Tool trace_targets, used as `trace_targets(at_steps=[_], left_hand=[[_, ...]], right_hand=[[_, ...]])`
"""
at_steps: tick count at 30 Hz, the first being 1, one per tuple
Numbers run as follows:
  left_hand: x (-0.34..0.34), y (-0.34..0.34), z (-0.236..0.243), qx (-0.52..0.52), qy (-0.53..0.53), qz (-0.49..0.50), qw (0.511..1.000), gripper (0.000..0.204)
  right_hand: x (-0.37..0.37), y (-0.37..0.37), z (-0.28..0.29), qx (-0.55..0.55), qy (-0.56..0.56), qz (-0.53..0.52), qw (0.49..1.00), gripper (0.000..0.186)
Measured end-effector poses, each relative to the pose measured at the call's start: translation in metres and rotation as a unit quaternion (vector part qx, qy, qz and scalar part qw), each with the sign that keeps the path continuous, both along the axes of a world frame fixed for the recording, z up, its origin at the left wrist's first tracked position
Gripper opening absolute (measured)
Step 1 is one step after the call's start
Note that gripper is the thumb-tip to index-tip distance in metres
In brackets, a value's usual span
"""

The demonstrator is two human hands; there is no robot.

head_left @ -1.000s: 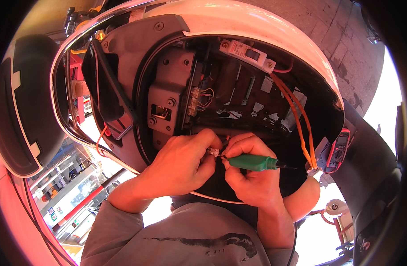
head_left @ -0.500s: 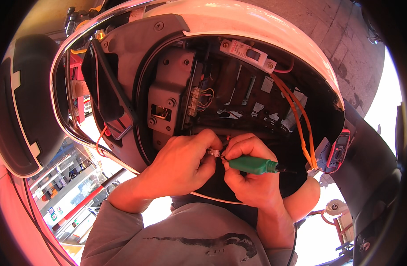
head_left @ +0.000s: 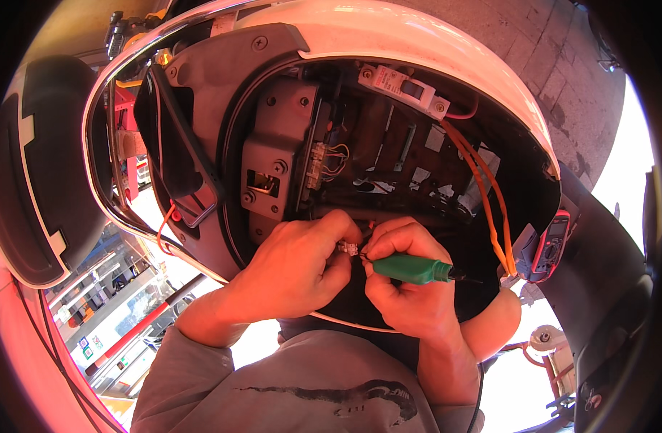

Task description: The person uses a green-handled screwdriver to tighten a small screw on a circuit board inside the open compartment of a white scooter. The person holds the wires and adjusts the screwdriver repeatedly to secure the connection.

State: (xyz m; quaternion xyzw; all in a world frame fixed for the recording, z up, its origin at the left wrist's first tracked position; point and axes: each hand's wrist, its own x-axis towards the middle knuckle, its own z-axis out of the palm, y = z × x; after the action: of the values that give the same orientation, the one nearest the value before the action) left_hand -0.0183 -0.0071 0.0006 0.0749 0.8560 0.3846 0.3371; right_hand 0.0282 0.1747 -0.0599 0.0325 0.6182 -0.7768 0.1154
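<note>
Over the near side of the opened scooter body, both my hands are close together. My left hand (head_left: 298, 263) is closed, its thumb and fingers pinching a small white connector (head_left: 347, 248). My right hand (head_left: 412, 289), just to its right, is closed round a green handheld tool (head_left: 414, 268) with a ribbed rear end and something thin and dark behind it. I cannot make out its exact kind. The right fingertips pinch close to the connector, where a thin wire seems to show. The fingers partly hide the contact.
Inside the compartment are a metal bracket (head_left: 269, 177), a block of white connectors (head_left: 316, 166) with thin wires, a circuit breaker (head_left: 404, 89) and orange cables (head_left: 498, 209). A multimeter (head_left: 551, 247) rests at the right edge. A phone (head_left: 194, 202) leans on the left panel.
</note>
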Motion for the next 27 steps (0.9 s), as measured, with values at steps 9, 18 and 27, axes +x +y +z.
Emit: trace_targets(at_steps=[9,18,27], left_hand=[[0.0001,-0.0002,-0.0004,0.001,0.005,-0.004,1.000,0.019],[-0.0005,0.0005,0.0017,-0.007,-0.009,0.003,1.000,0.018],[0.0007,-0.0004,0.0002,-0.004,-0.005,0.005,1.000,0.019]], right_hand=[[-0.0004,-0.0007,-0.0007,0.006,0.010,-0.002,1.000,0.027],[-0.0023,0.0007,0.0026,0.018,0.016,0.003,1.000,0.029],[-0.0034,0.0015,0.0029,0.018,0.019,0.009,1.000,0.029]])
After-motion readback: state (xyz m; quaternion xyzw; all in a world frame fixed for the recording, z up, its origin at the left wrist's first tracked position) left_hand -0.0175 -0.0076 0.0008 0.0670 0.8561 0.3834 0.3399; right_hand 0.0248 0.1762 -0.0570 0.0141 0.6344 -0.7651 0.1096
